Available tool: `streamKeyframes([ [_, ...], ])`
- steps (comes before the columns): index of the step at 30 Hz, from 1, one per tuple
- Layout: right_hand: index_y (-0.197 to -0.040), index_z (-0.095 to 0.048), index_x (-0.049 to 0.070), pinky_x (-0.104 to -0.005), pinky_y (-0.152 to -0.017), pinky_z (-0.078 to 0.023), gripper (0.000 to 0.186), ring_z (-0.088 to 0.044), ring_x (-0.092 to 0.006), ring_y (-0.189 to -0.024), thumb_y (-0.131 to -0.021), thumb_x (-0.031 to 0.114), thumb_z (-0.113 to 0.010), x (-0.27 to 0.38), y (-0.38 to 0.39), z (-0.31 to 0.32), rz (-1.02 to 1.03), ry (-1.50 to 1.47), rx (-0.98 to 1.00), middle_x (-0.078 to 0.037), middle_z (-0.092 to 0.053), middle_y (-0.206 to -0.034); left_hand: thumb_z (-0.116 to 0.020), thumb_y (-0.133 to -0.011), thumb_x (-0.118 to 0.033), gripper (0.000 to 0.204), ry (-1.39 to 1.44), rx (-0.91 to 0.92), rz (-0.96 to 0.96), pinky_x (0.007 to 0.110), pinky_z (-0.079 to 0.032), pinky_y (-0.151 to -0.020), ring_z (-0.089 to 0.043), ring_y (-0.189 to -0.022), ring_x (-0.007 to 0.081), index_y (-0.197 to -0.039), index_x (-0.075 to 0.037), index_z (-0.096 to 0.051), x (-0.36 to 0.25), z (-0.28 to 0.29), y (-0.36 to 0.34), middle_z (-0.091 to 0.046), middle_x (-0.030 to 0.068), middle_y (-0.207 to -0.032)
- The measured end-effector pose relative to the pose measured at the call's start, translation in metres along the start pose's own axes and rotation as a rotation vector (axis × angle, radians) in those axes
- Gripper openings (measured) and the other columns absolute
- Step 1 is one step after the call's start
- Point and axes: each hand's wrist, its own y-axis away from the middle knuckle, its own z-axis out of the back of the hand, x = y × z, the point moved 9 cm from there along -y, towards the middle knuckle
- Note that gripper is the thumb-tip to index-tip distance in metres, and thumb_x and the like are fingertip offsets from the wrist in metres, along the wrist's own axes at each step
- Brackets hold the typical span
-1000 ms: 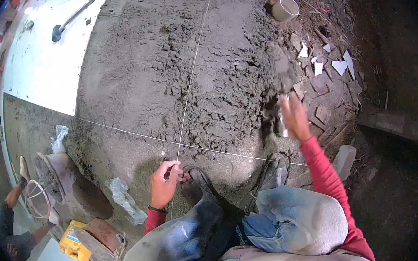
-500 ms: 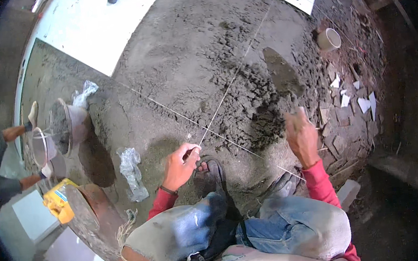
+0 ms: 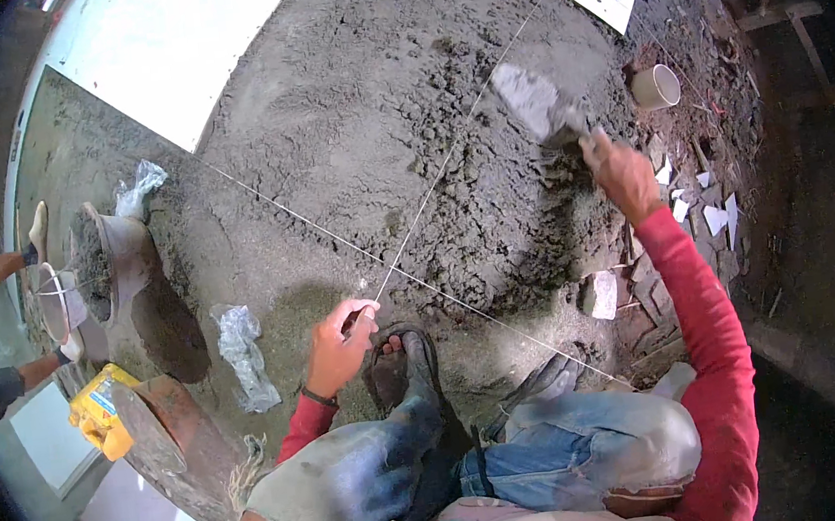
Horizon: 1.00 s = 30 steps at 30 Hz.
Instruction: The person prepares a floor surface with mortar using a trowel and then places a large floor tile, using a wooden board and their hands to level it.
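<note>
My left hand (image 3: 338, 351) pinches the near end of a thin white string (image 3: 443, 170) that runs away over the wet mortar (image 3: 481, 239). A second string (image 3: 319, 228) crosses it just beyond that hand. In front and to the right, my right hand (image 3: 623, 176) is wrapped round the handle of a trowel (image 3: 527, 101). Its pale blade is smeared by motion and lies over the mortar, right of the first string. Below the trowel the mortar is rough and lumpy; farther left it looks smoother.
White tiles (image 3: 166, 54) lie at the far left and far right. A mortar-filled bucket (image 3: 125, 253), crumpled plastic (image 3: 244, 358) and a yellow container (image 3: 105, 409) stand left, near another person's legs (image 3: 11, 267). At right are a pale bucket (image 3: 655, 87) and broken tile pieces (image 3: 717, 220).
My right hand has moved forward and right, swinging the trowel so its blade now shows pale. My left hand keeps its pinch on the string. The whole view has shifted slightly.
</note>
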Motion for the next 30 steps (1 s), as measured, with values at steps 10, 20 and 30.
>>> streamKeyframes([
  [10, -0.100, -0.061, 0.002, -0.0451, -0.054, -0.052, 0.031, -0.063, -0.0258, -0.061, -0.096, 0.031, -0.055, -0.088, -0.155, -0.074, -0.438, -0.560, 0.476, -0.014, -0.064, -0.074, -0.062, -0.098, -0.020, 0.019, -0.126, 0.015, -0.087, 0.030, -0.052, -0.066, -0.065, -0.069, 0.0131, -0.106, -0.005, -0.070, -0.004, 0.000, 0.007, -0.070, 0.0067, -0.081],
  [20, -0.111, -0.065, -0.007, -0.0493, -0.084, -0.053, 0.059, -0.069, -0.0419, -0.091, -0.099, 0.048, -0.050, 0.073, -0.051, 0.003, -0.014, -0.545, 0.426, -0.028, -0.070, -0.092, -0.062, -0.097, -0.021, 0.020, -0.013, 0.047, -0.039, 0.029, -0.049, -0.061, -0.062, -0.062, 0.0094, -0.104, -0.003, -0.069, -0.006, -0.009, 0.002, -0.069, 0.0044, -0.075],
  [30, -0.103, -0.062, 0.004, -0.0506, -0.058, -0.058, 0.029, -0.070, -0.0373, -0.068, -0.101, 0.029, -0.047, 0.181, 0.080, 0.022, 0.351, -0.359, 0.431, -0.021, -0.070, -0.076, -0.060, -0.098, -0.023, 0.023, -0.059, -0.065, -0.166, 0.031, -0.053, -0.065, -0.065, -0.062, 0.0141, -0.113, -0.007, -0.067, 0.017, -0.003, 0.000, -0.073, 0.0095, -0.083],
])
